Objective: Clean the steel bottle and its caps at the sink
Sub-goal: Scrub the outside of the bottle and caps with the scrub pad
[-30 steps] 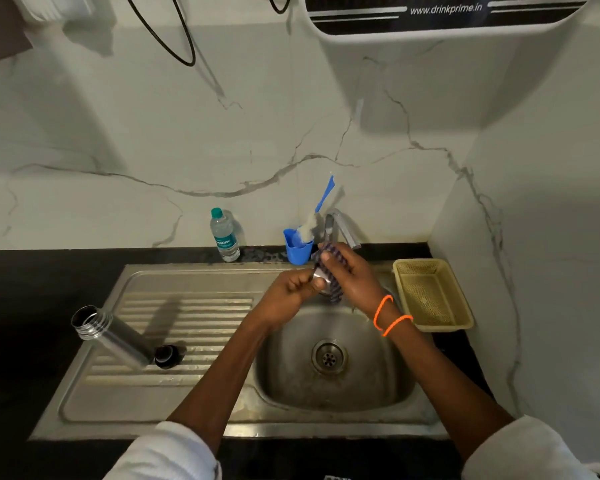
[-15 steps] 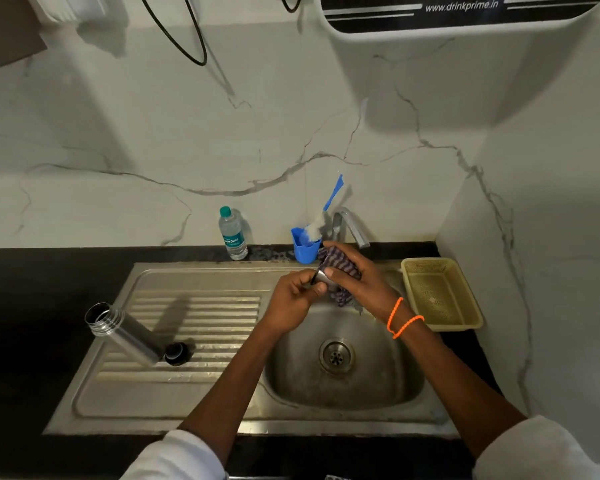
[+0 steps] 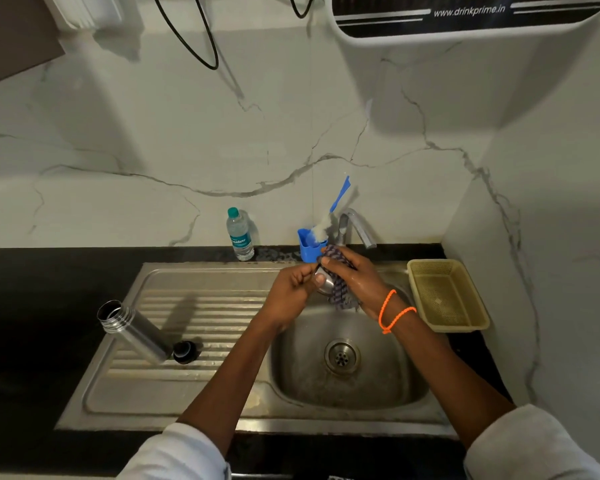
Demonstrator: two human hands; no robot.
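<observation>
Left hand (image 3: pixel 291 289) grips steel cap (image 3: pixel 324 284); right hand (image 3: pixel 355 275) grips cloth (image 3: pixel 338 292).

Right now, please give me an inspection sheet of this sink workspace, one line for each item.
Surface: steel sink with ribbed draining board in a dark counter.
Job's things: open steel bottle lies on the board, black cap beside its base; steel cap held over the basin.
Clutter: plastic water bottle, blue cup with brush, yellow basket.
Grippers: left hand grips the steel cap; right hand holds a striped cloth against it.
Cables: black cables hang on the wall.
Surroundings: marble wall, tap, water purifier above.
</observation>
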